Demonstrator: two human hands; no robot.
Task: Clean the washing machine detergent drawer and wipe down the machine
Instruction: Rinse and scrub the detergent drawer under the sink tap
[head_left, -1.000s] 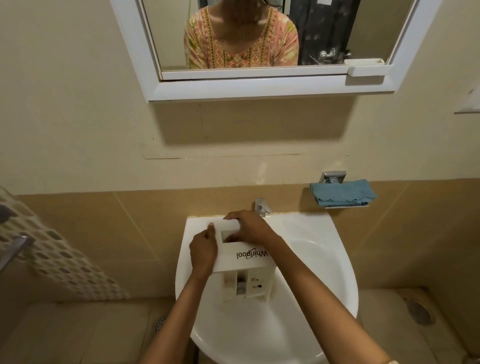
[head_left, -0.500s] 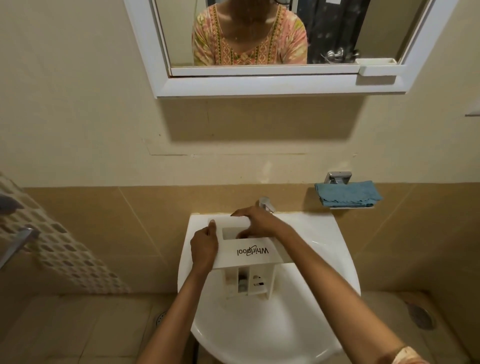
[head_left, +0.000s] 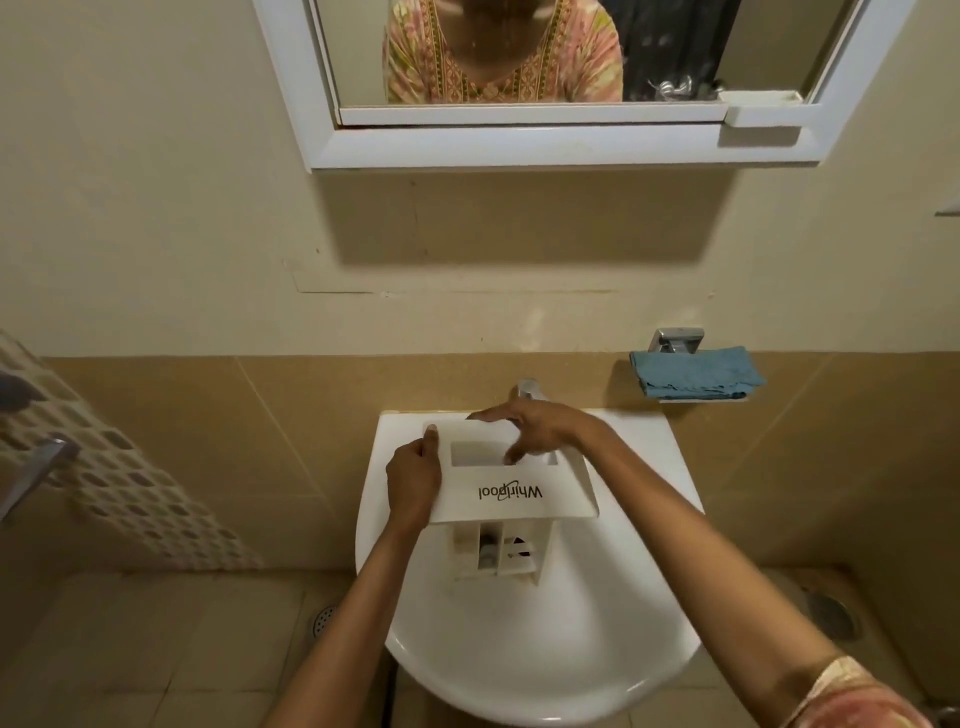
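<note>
Holding the seemingly light, rigid detergent drawer (head_left: 519, 512) above the sink (head_left: 519, 665): left hand (head_left: 413, 480) grips its side, right hand (head_left: 537, 428) rests spread.

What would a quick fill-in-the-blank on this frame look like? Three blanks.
1. The left hand grips the detergent drawer above the white ____.
2. The brand name printed upside down on the drawer reads ____.
3. The folded cloth on the wall holder is ____ in colour.
Missing words: sink; Whirlpool; blue.
</note>
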